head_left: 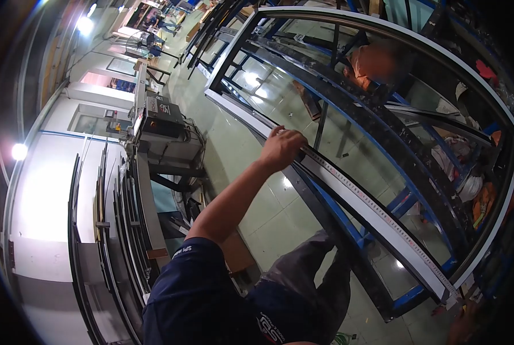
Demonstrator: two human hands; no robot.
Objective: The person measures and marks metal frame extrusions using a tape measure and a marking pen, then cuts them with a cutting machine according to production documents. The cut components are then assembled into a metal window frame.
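A large rectangular window or door frame (395, 210), white-edged with dark inner strips, lies tilted on a dark and blue metal stand (355, 123). Along its near bar stretches a measuring tape (363, 197), its printed blade flat on the white surface. My left hand (283, 148) is closed over the bar at the tape's upper-left end, fingers curled around it. The tape runs down to the frame's lower-right corner. There, in the dim edge of the view, is my right hand (465, 322), close to the tape's other end; its fingers are too dark to make out.
Long dark profiles (104, 230) lean in a rack at left. Behind them stands a dark machine (160, 118) with cables. Orange and white cloths or bags (461, 158) lie beyond the stand. A fan (139, 43) and a distant person (168, 24) are at the back.
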